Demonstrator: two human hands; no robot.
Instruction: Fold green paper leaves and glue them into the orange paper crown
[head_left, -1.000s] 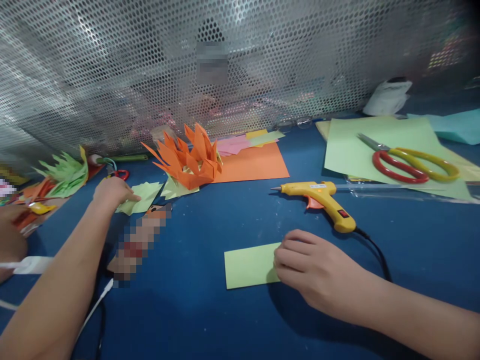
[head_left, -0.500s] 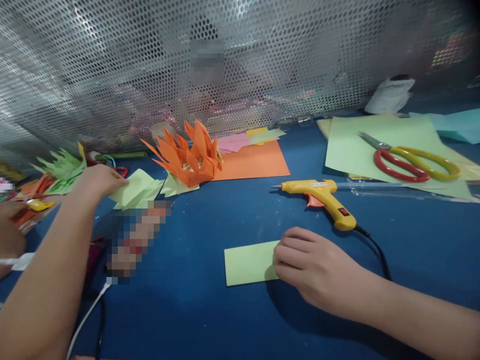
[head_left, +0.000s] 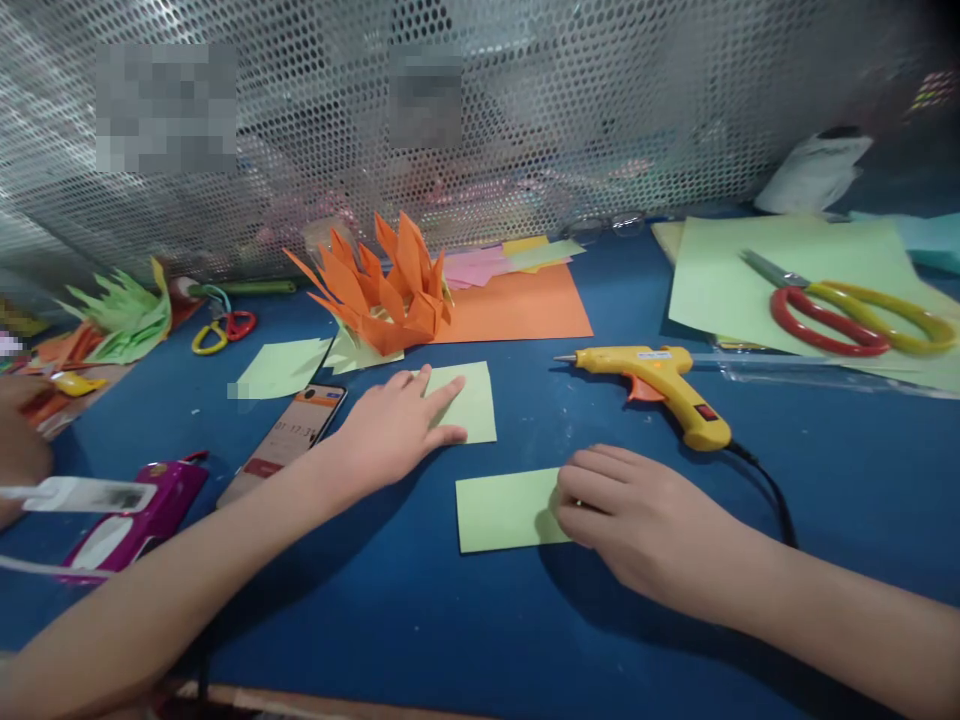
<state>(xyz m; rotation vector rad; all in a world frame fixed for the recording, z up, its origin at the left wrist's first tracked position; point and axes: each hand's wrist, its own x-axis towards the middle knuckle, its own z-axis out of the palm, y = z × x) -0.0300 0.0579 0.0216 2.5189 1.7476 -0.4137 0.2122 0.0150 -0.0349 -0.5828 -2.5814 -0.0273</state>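
Observation:
My left hand [head_left: 397, 425] lies with its fingers spread on a light green paper piece [head_left: 476, 405]. Under the curled fingers of my right hand [head_left: 630, 515] is the right end of a light green paper strip [head_left: 502, 512], which the fingers grip; the thumb is hidden. Just beyond the left hand stands a cluster of folded orange paper pieces [head_left: 409, 300] with pointed tips. Further left lies another light green paper piece [head_left: 277, 367], apart from both hands. Above the right hand, a yellow glue gun [head_left: 667, 385] rests on its side, nozzle pointing left.
Large scissors [head_left: 832, 310] lie on green sheets [head_left: 712, 270] at right. Small scissors [head_left: 225, 328], a phone [head_left: 300, 425] and a purple device [head_left: 146, 510] are at left, where another person's hand [head_left: 22, 430] shows. A perforated metal screen [head_left: 525, 100] stands behind the blue table [head_left: 420, 620].
My left hand has moved right from the green paper at the left, bringing a light green piece to the middle and laying it down. The right hand stays on the strip. The view has shifted slightly.

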